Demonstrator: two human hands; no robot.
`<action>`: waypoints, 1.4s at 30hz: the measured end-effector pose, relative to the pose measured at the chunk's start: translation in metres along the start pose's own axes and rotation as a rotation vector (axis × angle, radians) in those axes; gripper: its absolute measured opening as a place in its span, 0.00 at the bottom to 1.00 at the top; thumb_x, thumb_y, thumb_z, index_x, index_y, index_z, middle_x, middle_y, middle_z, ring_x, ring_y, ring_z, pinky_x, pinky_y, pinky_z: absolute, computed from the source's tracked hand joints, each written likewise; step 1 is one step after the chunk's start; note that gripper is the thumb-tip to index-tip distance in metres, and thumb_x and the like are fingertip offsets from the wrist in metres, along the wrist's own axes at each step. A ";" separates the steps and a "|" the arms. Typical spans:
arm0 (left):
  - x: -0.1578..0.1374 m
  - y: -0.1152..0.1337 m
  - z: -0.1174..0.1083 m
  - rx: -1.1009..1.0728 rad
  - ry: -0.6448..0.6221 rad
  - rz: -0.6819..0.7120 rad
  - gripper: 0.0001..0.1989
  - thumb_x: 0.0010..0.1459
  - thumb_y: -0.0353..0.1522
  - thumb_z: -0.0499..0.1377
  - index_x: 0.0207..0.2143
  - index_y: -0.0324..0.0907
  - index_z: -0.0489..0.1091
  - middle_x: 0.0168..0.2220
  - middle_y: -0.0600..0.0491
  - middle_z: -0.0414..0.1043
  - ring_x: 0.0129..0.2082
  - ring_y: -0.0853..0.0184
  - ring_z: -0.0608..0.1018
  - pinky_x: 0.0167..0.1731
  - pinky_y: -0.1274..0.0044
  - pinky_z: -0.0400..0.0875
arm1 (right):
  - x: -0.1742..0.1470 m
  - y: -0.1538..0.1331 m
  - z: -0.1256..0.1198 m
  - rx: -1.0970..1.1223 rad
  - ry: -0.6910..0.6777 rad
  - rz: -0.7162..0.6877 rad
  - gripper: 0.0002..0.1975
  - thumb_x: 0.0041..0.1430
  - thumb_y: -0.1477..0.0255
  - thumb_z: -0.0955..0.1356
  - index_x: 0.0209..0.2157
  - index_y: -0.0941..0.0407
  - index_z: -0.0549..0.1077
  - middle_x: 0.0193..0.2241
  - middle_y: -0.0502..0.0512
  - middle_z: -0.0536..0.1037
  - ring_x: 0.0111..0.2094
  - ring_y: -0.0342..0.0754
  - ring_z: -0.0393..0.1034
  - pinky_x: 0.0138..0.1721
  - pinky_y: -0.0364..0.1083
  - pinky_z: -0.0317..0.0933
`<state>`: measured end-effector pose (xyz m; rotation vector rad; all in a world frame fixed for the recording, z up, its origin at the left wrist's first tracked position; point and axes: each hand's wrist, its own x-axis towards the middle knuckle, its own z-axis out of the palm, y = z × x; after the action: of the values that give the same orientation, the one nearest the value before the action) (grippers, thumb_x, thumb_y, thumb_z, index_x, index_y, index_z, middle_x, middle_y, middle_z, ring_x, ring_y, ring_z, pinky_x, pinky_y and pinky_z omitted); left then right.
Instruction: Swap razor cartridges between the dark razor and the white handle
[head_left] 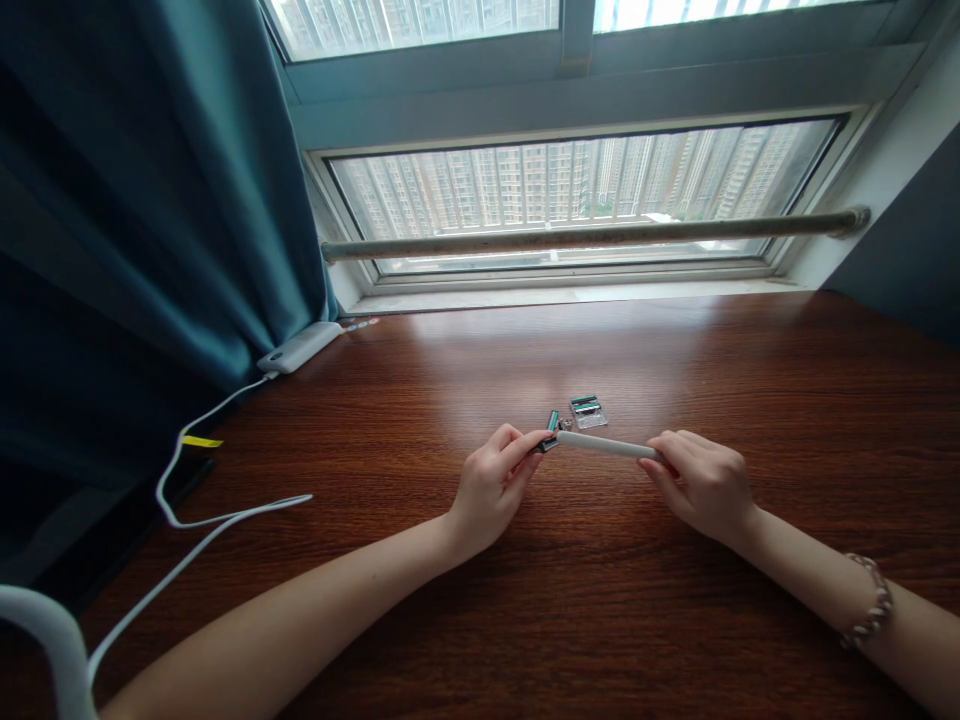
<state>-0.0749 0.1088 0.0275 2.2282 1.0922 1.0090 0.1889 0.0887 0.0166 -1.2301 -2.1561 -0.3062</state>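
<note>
My left hand (495,490) pinches a black razor cartridge (547,443) between thumb and fingertips. A strip with a green line (553,420) rises just beyond those fingertips; whether it is part of the same cartridge is hard to tell. In my right hand (705,482) is a slim white razor handle (607,444), gripped near its right end. Its left end meets or nearly touches the pinched cartridge. Close behind lies a small clear case (589,412) with green-striped cartridges in it. A tiny metallic-looking piece (565,424) sits between case and left fingertips, too small to name.
All this is over a brown wood-grain tabletop (450,370). A white power bank (301,347) with a white cable (217,520) lies at the left beside a blue curtain (225,200). A yellow tag (201,441) is nearby. A window with a rail (585,238) stands behind.
</note>
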 end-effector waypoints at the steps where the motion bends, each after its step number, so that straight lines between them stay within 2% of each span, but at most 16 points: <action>1: 0.000 0.000 0.000 0.012 0.004 -0.012 0.16 0.59 0.32 0.47 0.48 0.44 0.64 0.31 0.52 0.62 0.28 0.72 0.65 0.31 0.80 0.61 | 0.000 0.000 0.000 -0.036 0.012 0.007 0.08 0.57 0.69 0.62 0.26 0.57 0.66 0.20 0.50 0.67 0.23 0.44 0.61 0.27 0.42 0.49; 4: -0.001 0.000 0.000 0.045 0.009 -0.040 0.16 0.59 0.33 0.48 0.48 0.45 0.65 0.30 0.53 0.62 0.28 0.73 0.65 0.30 0.81 0.60 | 0.000 -0.001 0.000 -0.083 0.039 0.005 0.07 0.57 0.70 0.62 0.27 0.57 0.66 0.20 0.50 0.67 0.24 0.44 0.60 0.27 0.43 0.49; 7: 0.000 0.001 0.000 0.047 0.002 -0.033 0.15 0.58 0.34 0.49 0.47 0.45 0.66 0.30 0.53 0.62 0.28 0.73 0.66 0.30 0.81 0.60 | -0.001 -0.002 0.001 -0.119 0.003 -0.040 0.06 0.56 0.69 0.63 0.29 0.57 0.67 0.21 0.51 0.69 0.25 0.44 0.60 0.28 0.43 0.49; 11: 0.001 0.002 0.000 0.036 0.007 -0.049 0.15 0.57 0.34 0.50 0.47 0.43 0.66 0.30 0.53 0.62 0.28 0.73 0.66 0.31 0.81 0.60 | -0.001 -0.006 -0.001 -0.213 0.023 -0.011 0.06 0.55 0.68 0.64 0.28 0.57 0.67 0.21 0.50 0.69 0.25 0.45 0.60 0.28 0.44 0.48; 16: 0.000 0.001 0.001 0.020 0.006 -0.042 0.15 0.57 0.34 0.50 0.47 0.43 0.66 0.31 0.52 0.63 0.29 0.72 0.66 0.31 0.80 0.61 | -0.001 -0.008 -0.002 -0.182 -0.006 -0.090 0.07 0.56 0.68 0.64 0.28 0.57 0.67 0.22 0.51 0.70 0.26 0.45 0.61 0.27 0.44 0.48; 20: 0.000 0.000 0.001 0.011 0.006 -0.065 0.15 0.57 0.34 0.50 0.46 0.42 0.66 0.31 0.52 0.62 0.29 0.72 0.66 0.32 0.80 0.61 | -0.001 -0.007 -0.002 -0.242 0.030 -0.028 0.08 0.56 0.68 0.64 0.27 0.57 0.68 0.22 0.51 0.70 0.25 0.44 0.61 0.27 0.44 0.47; 24: 0.001 -0.001 0.002 -0.003 0.004 -0.067 0.15 0.57 0.34 0.51 0.46 0.43 0.66 0.30 0.52 0.62 0.29 0.72 0.66 0.32 0.80 0.61 | 0.000 -0.007 -0.001 -0.223 0.038 -0.043 0.09 0.56 0.67 0.63 0.27 0.57 0.68 0.21 0.49 0.69 0.24 0.43 0.62 0.27 0.43 0.47; 29: 0.002 -0.002 0.003 -0.005 -0.001 -0.082 0.15 0.57 0.34 0.50 0.46 0.43 0.67 0.29 0.53 0.62 0.28 0.72 0.66 0.31 0.80 0.60 | 0.000 -0.006 0.002 -0.177 0.083 0.092 0.11 0.57 0.66 0.62 0.26 0.57 0.68 0.19 0.48 0.69 0.23 0.42 0.63 0.25 0.42 0.47; 33: 0.002 -0.001 0.002 -0.028 -0.009 -0.099 0.15 0.57 0.35 0.50 0.46 0.42 0.67 0.30 0.52 0.62 0.29 0.72 0.66 0.31 0.80 0.60 | -0.001 -0.005 0.005 -0.114 0.031 0.096 0.13 0.58 0.65 0.61 0.25 0.57 0.68 0.19 0.48 0.69 0.22 0.41 0.63 0.25 0.42 0.47; 39: 0.005 -0.004 0.000 -0.159 -0.029 -0.165 0.15 0.57 0.35 0.51 0.44 0.40 0.68 0.33 0.50 0.66 0.33 0.70 0.68 0.34 0.79 0.60 | 0.000 -0.007 0.008 -0.057 -0.047 0.189 0.16 0.60 0.63 0.59 0.25 0.56 0.68 0.17 0.47 0.68 0.19 0.41 0.63 0.22 0.42 0.45; 42: 0.006 -0.005 0.000 -0.240 -0.030 -0.179 0.15 0.56 0.36 0.51 0.43 0.40 0.68 0.33 0.51 0.67 0.31 0.70 0.67 0.31 0.80 0.59 | 0.000 -0.006 0.009 -0.042 -0.070 0.237 0.17 0.60 0.62 0.58 0.24 0.56 0.67 0.16 0.47 0.67 0.18 0.41 0.62 0.22 0.42 0.44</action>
<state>-0.0750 0.1171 0.0268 1.9137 1.0749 0.9712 0.1804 0.0896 0.0105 -1.5242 -2.0434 -0.2107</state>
